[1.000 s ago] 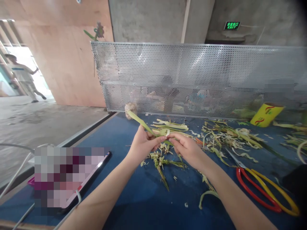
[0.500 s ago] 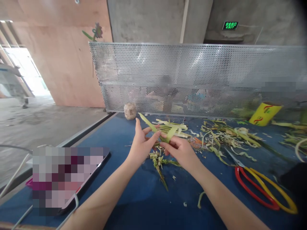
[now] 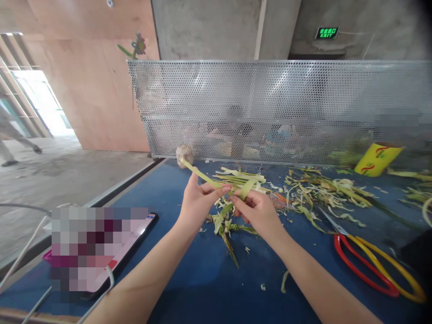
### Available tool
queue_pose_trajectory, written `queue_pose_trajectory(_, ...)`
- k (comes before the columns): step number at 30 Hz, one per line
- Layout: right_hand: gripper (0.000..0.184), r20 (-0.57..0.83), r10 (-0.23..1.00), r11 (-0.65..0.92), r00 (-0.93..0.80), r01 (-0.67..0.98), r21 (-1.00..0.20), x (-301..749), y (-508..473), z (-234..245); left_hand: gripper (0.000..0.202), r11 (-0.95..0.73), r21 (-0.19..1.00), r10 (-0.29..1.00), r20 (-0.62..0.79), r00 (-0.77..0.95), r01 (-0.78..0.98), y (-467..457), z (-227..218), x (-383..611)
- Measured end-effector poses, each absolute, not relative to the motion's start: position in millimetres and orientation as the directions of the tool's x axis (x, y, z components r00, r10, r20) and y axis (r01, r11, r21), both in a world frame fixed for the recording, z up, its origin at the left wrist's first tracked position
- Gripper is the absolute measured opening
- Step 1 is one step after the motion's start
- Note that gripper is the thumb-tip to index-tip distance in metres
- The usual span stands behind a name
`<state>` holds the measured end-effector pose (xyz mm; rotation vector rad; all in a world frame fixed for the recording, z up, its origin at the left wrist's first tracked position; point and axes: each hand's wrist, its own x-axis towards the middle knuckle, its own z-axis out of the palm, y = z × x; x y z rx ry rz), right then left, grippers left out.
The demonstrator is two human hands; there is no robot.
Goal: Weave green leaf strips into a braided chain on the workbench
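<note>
A pale green leaf strip (image 3: 202, 174) is pinched in my left hand (image 3: 197, 202), its long end pointing up and left past the thumb. Close beside it, my right hand (image 3: 258, 209) pinches the same strip, where a wider part (image 3: 248, 186) loops over the fingers. Both hands are closed, with their fingertips nearly touching. Below them on the blue table (image 3: 202, 288) lies a small figure of braided leaf (image 3: 227, 229) with a brown pointed tip. Behind the hands, several cut leaf strips (image 3: 236, 176) lie in a loose pile.
Scissors with red and yellow handles (image 3: 367, 265) lie at right, below leaf scraps (image 3: 324, 189). A yellow roll (image 3: 378, 159) stands near the perforated metal screen (image 3: 270, 103). A phone (image 3: 118, 252) with a cable rests at left. A wrapped whitish lump (image 3: 184, 155) sits at the back edge.
The strip's long end has swung down to the left, and more of it shows beyond my left hand. My right hand still pinches the strip. A person at far left has moved.
</note>
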<state>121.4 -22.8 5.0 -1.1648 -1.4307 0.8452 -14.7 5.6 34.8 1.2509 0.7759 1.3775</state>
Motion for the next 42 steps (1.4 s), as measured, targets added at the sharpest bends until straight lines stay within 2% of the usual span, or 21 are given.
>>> queue_pose_trajectory(5,0.027,0.257,0.966,0.258,-0.019,0.112,-0.96,122.5,-19.8,3.3,0.107,-0.27,0.929,0.959,0.283,0.015,-0.253,8.0,40.9,-20.8)
queue_pose_trajectory(8,0.026,0.256,0.966,0.257,-0.034,0.05,-0.965,125.7,-17.4,1.4,0.105,-0.247,0.944,0.957,0.273,0.097,-0.22,9.8,36.7,-20.0)
queue_pose_trajectory(11,0.023,0.278,0.961,0.278,0.004,-0.009,-0.961,129.3,-16.2,0.5,0.114,-0.159,0.966,0.952,0.205,0.226,-0.206,10.3,29.9,-16.8)
queue_pose_trajectory(13,0.021,0.302,0.953,0.302,0.005,-0.011,-0.953,131.4,-15.9,0.8,0.12,-0.125,0.973,0.933,0.183,0.31,-0.195,9.4,26.8,-15.2)
queue_pose_trajectory(16,0.018,0.312,0.95,0.312,0.006,0.043,-0.949,133.7,-15.6,1.5,0.116,-0.157,0.976,0.895,0.205,0.397,-0.151,6.6,26.2,-14.6)
queue_pose_trajectory(20,0.021,0.297,0.953,0.29,0.056,0.105,-0.951,134.4,-14.9,0.7,0.111,-0.151,0.986,0.898,0.166,0.408,-0.069,2.7,27.3,-16.1)
queue_pose_trajectory(25,0.027,0.24,0.969,0.245,0.059,-0.086,-0.966,134.3,-11.5,-1.5,0.11,-0.095,0.995,0.876,0.089,0.474,-0.012,1.6,24.4,-18.2)
queue_pose_trajectory(31,0.03,0.293,0.956,0.294,0.032,-0.17,-0.94,136.8,-11.7,1.6,0.112,-0.143,0.985,0.892,0.17,0.419,-0.097,0.8,25.2,-15.8)
queue_pose_trajectory(37,0.025,0.308,0.951,0.308,-0.015,0.021,-0.951,130.3,-19.3,4.8,0.108,-0.254,0.958,0.884,0.285,0.37,-0.133,-3.6,21.6,-9.4)
queue_pose_trajectory(42,0.02,0.339,0.938,0.343,-0.066,0.058,-0.937,127.6,-19.5,2.9,0.108,-0.264,0.948,0.876,0.313,0.368,-0.18,-3.2,17.1,-7.3)
